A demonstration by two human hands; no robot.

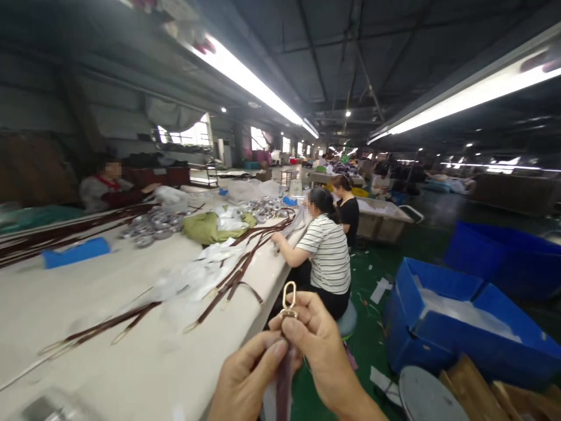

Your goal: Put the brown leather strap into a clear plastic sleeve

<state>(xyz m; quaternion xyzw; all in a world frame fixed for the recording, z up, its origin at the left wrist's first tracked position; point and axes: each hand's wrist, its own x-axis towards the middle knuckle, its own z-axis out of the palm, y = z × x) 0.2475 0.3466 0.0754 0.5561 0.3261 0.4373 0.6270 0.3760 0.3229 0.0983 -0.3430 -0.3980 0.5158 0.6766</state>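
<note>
A factory hall: one long tabletop strewn with brown straps, seated workers (several more beyond), blue bins, strip lights.

near desk: bare patch left of my hands, I can pass
ahead: brown straps, plastic wrappers block
right: blue bins, round stool crowd floor

Long white worktable: brown straps at ctr, more straps 10 o'clock, blue pkg, metal rings, olive cloth 12 o'clock, clear plastic bags.
</note>
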